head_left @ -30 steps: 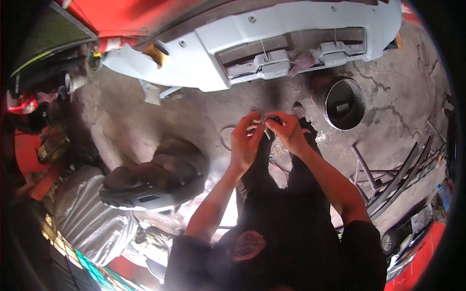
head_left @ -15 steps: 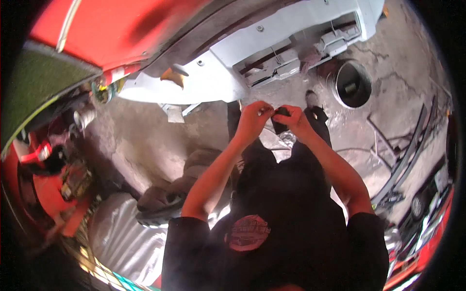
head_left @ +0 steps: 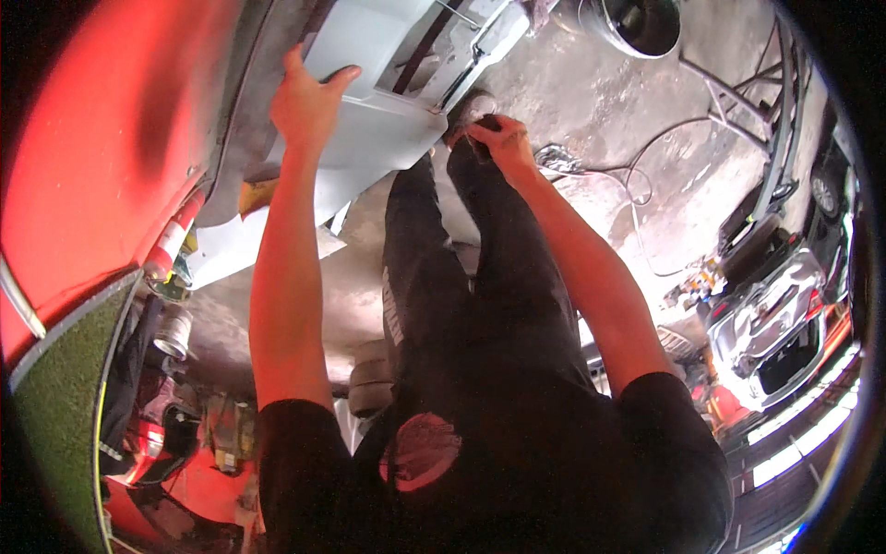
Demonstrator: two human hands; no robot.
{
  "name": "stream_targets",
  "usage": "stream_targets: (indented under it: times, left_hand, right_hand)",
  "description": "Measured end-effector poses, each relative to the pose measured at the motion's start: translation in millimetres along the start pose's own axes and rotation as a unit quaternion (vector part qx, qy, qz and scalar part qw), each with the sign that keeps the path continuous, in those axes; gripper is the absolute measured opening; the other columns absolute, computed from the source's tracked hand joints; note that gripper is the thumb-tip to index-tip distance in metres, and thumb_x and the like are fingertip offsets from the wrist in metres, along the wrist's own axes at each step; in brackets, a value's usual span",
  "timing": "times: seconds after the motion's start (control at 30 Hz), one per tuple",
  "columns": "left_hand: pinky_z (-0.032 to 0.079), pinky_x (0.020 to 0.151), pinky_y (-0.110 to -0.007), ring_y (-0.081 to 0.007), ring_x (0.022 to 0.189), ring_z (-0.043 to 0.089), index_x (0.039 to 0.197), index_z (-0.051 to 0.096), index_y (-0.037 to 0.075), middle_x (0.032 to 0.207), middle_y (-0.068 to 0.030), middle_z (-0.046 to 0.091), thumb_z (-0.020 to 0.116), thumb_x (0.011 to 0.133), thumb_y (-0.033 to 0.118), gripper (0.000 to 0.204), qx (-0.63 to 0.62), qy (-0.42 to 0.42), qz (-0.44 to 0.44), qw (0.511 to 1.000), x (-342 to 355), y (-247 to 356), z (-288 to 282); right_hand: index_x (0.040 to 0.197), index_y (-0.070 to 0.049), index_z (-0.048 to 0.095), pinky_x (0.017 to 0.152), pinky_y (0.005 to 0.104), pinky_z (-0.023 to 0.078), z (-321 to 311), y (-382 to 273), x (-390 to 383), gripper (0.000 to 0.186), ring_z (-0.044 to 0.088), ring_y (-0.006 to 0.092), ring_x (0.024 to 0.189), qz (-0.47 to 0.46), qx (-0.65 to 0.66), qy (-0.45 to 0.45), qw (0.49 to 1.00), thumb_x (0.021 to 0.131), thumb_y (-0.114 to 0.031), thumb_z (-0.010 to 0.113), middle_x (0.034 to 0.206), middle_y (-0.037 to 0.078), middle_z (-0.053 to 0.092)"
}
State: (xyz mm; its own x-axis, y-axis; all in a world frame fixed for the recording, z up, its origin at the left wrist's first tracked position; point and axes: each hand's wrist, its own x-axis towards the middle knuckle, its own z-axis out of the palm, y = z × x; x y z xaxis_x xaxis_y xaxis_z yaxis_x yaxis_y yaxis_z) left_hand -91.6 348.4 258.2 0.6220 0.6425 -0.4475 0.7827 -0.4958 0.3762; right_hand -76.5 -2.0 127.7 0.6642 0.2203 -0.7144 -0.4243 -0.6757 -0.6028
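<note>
A pale grey car bumper [head_left: 369, 138] with rectangular openings lies across the upper part of the view. My left hand [head_left: 307, 106] rests at its far edge, thumb and forefinger spread apart; the other fingers are mostly hidden. Beside the bumper's near corner, above my dark-trousered leg, my right hand [head_left: 506, 143] is closed round a small dark pad [head_left: 484, 138]. The fingers cover much of that pad, so its exact kind is unclear. Whether it touches the bumper cannot be made out.
A round metal drum [head_left: 637, 28] stands on the concrete floor at the far right. A cable [head_left: 637, 185] runs over the floor near dark metal bars [head_left: 784, 120]. Red panelling [head_left: 101, 138] rises on the left, above a green-topped board [head_left: 69, 388]. A silver car [head_left: 771, 323] is at right.
My hands were together on the dark pad; now they are apart. The left has reached out to the bumper, while the right keeps the pad. The view has turned and moved closer to the bumper.
</note>
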Motion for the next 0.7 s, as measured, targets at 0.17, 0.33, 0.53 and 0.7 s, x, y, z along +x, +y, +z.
stream_targets:
  times: [0.17, 0.33, 0.53, 0.7]
  left_hand:
    - [0.049, 0.101, -0.048, -0.0415, 0.12, 0.065, 0.144, 0.051, 0.001, 0.13, -0.0264, 0.067, 0.09, 0.071, 0.052, 0.097, 0.028, 0.07, 0.031, 0.997, -1.6, -18.0, 2.6]
    - [0.049, 0.102, -0.046, -0.0398, 0.121, 0.065, 0.143, 0.052, -0.003, 0.132, -0.0248, 0.067, 0.091, 0.07, 0.051, 0.098, 0.006, 0.073, 0.057, 0.996, 9.6, -17.1, 13.5]
    - [0.053, 0.092, -0.047, -0.0413, 0.105, 0.071, 0.141, 0.053, -0.003, 0.114, -0.0244, 0.073, 0.092, 0.067, 0.053, 0.1, 0.009, 0.109, 0.085, 0.99, 8.5, -26.9, 20.2]
    - [0.053, 0.098, -0.042, -0.0371, 0.111, 0.071, 0.14, 0.054, -0.006, 0.121, -0.0239, 0.072, 0.094, 0.068, 0.048, 0.099, -0.046, 0.072, 0.074, 0.994, 6.8, -17.3, 13.2]
  right_hand:
    - [0.101, 0.002, 0.074, 0.072, 0.045, 0.054, 30.8, -52.8, 0.6, 0.039, 0.074, 0.0352, 0.08, 0.015, 0.017, -0.023, 0.999, 0.085, -0.033, 0.08, 0.084, 0.021, 0.074]
    - [0.099, 0.002, 0.072, 0.067, 0.0425, 0.055, 46.9, -59.9, 10.0, 0.03, 0.073, 0.0283, 0.068, -0.037, 0.104, -0.018, 0.994, 0.088, -0.025, 0.077, 0.079, 0.021, 0.072]
    - [0.091, 0.003, 0.072, 0.059, 0.0406, 0.056, 54.4, -73.4, -0.1, 0.026, 0.072, 0.0269, 0.062, 0.019, 0.058, 0.033, 0.998, 0.087, -0.022, 0.076, 0.076, 0.019, 0.071]
    - [0.082, 0.004, 0.071, 0.057, 0.0371, 0.055, 52.3, -82.7, -2.6, 0.027, 0.072, 0.023, 0.059, 0.058, 0.05, 0.059, 0.995, 0.086, -0.023, 0.075, 0.066, 0.016, 0.069]
